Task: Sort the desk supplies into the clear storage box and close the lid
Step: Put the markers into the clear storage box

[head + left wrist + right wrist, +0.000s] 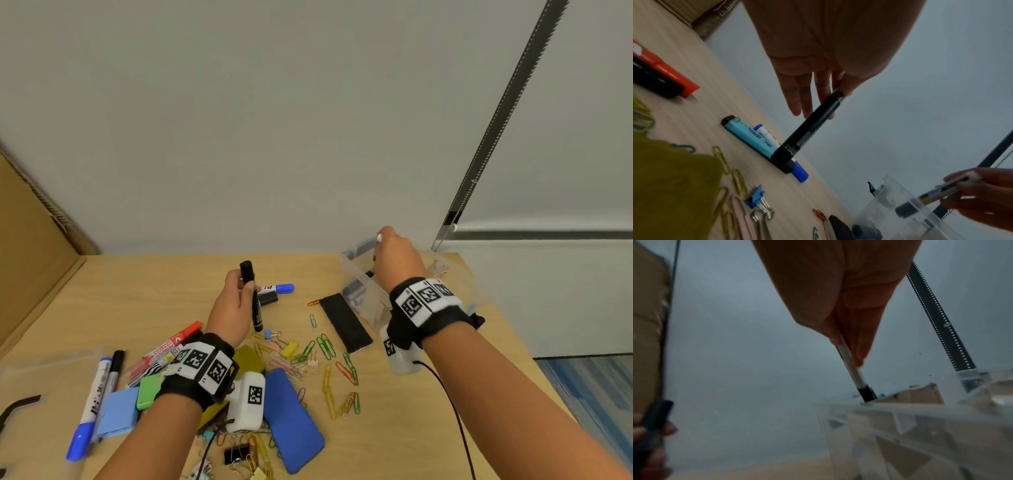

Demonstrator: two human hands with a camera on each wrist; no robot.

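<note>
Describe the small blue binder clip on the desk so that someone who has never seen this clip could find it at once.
Start at the wooden desk and find the left hand, which holds a black marker upright. Just below that marker's lower end, at the top of the paper clip scatter, lies the blue binder clip. Its silver wire handles and blue body set it apart from the yellow binder clip nearby.

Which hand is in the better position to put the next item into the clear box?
Right. The right hand holds a pen directly over the clear storage box, its tip at the rim. The left hand holds a black marker above the desk, away from the box.
</note>
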